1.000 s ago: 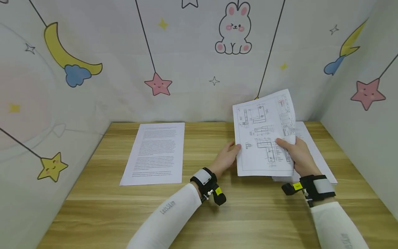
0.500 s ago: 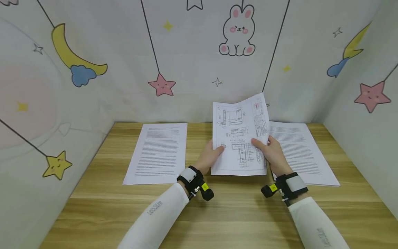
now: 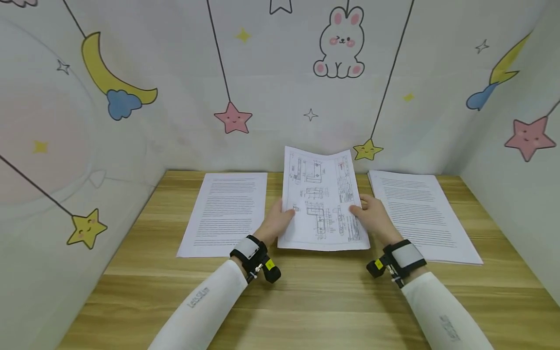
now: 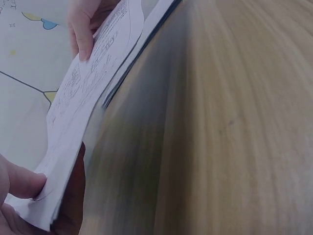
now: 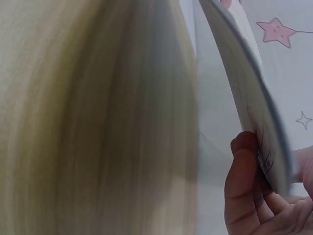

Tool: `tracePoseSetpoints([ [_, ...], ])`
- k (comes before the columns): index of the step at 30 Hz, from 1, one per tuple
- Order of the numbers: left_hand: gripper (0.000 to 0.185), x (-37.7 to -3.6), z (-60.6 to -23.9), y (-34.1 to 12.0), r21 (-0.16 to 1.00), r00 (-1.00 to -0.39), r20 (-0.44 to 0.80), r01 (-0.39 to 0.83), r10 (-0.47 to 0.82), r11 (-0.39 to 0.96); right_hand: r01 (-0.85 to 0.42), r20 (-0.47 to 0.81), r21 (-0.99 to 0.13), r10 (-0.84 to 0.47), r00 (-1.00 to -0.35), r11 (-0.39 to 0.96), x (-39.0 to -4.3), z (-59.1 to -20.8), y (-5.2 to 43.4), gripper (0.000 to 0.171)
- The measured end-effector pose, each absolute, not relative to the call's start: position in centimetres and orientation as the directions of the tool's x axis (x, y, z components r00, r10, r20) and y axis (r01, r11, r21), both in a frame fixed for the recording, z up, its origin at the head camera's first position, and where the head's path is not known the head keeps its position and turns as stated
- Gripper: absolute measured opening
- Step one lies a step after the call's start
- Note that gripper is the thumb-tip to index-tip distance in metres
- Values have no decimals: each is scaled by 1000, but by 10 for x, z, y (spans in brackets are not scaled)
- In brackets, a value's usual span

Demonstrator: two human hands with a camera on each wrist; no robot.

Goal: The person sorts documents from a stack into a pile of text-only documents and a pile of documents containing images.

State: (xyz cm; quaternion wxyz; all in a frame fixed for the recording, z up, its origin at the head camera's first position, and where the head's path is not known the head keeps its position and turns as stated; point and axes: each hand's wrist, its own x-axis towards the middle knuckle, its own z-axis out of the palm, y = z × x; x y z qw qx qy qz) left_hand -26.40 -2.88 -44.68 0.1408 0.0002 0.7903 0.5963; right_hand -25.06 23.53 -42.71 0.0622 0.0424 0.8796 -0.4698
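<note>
Holding a thin white sheet of technical drawings [image 3: 322, 204] by its two long edges, the left hand [image 3: 275, 224] pinches the left margin with thumb on the printed face and fingers behind, while the right hand [image 3: 373, 219] grips the right margin the same way. This sheet stands tilted above the middle of the desk [image 3: 306, 296], its lower edge near the wood, its top edge leaning toward the wall, and its surface slightly bowed along a soft vertical crease. Fine black line drawings and small tables cover it.

From the left wrist view the paper [image 4: 83, 103] looks like a small stack of several leaves, flexing in a gentle curve, with the thumb [image 4: 22, 182] pressed on top. From the right wrist view its edge [image 5: 249, 98] arcs thinly past the curled fingers [image 5: 243, 171].

Flat on the desk to the left lies a rectangular page of dense text [image 3: 225, 214]; to the right lies a similar text stack [image 3: 420, 214]. Warm, matte wood grain in pale and honey bands runs across the desk. Both forearms wear smooth white sleeves [image 3: 197, 311] and black wrist straps [image 3: 249, 250].
</note>
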Motion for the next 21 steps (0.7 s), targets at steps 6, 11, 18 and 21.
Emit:
tracePoseSetpoints([
  [6,43,-262,-459,-39,932,-942,-263,-192,209,309,74,-109,-796,-23,-994,601,-255,-439,229,49],
  [11,42,-264,-470,-49,927,-946,-258,-185,197,326,66,-106,-773,-26,-994,631,-257,-447,224,49],
  [18,40,-267,-472,-58,913,-953,-273,-214,131,348,76,-108,-684,3,-994,726,-257,-452,219,50],
  [21,36,-267,-470,-57,882,-965,-245,-179,99,435,97,-125,-645,20,-992,758,-255,-452,217,50],
])
